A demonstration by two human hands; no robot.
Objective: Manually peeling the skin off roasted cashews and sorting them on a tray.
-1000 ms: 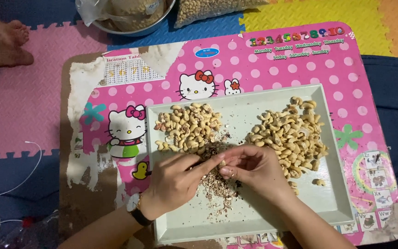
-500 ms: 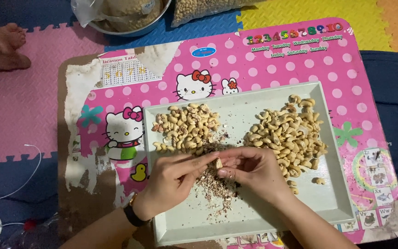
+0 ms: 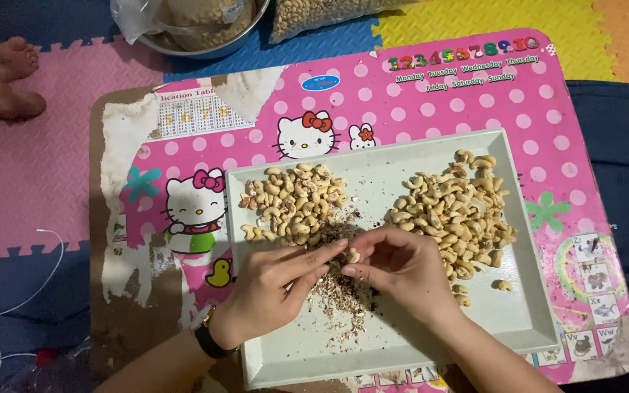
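While the pale green tray (image 3: pixel 525 320) lay on the pink table (image 3: pixel 431 94), the left hand (image 3: pixel 271 287) and right hand (image 3: pixel 402 269) met above the husk scraps (image 3: pixel 343 295), fingertips together pinching one cashew (image 3: pixel 354 255).

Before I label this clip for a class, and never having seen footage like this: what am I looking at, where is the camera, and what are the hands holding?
The camera sits on a person's head and looks down at their own two bare hands; there is no machine. The left hand, with a dark watch on its wrist, and the right hand meet over a pale green tray and pinch one cashew nut between their fingertips. On the tray lie two piles of cashews, the left pile and the right pile, with brown skin flakes in front. The tray rests on a low pink cartoon table. A metal bowl stands beyond.
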